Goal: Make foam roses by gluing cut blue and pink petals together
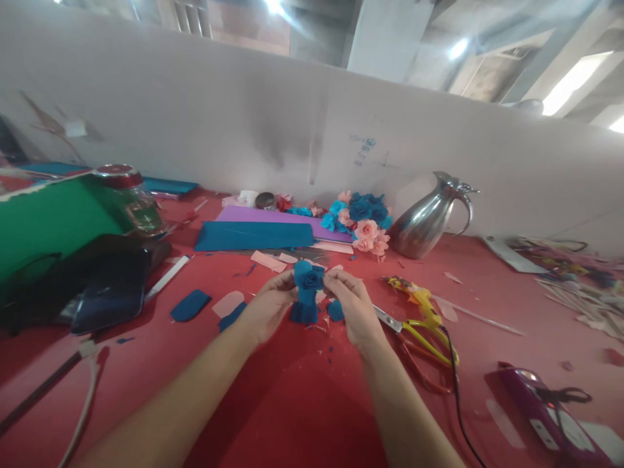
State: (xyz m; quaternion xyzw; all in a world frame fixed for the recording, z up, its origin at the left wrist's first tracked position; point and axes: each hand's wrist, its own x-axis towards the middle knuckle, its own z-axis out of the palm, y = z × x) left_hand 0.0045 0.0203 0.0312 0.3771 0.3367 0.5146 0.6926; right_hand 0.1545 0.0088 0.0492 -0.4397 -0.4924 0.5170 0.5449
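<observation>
Between my two hands, just above the red table, is a blue paper flower (310,278) with a rolled centre. My left hand (275,300) pinches its left side, fingers closed on the petals. The fingertips of my right hand (351,296) grip its right edge. Below the flower lies a blue paper piece (305,313); whether it touches the flower I cannot tell. Rounded blue paper petals (190,305) and a pink petal (229,303) lie to the left of my left hand. Scissors (414,335) with yellow and red handles lie right of my right hand.
A yellow glue gun (425,305) with a black cord lies by the scissors. Behind are blue paper (253,236), finished paper flowers (365,221) and a metal jug (429,218). A dark phone (112,286) and glass jar (141,201) stand left; a purple device (546,403) lies right.
</observation>
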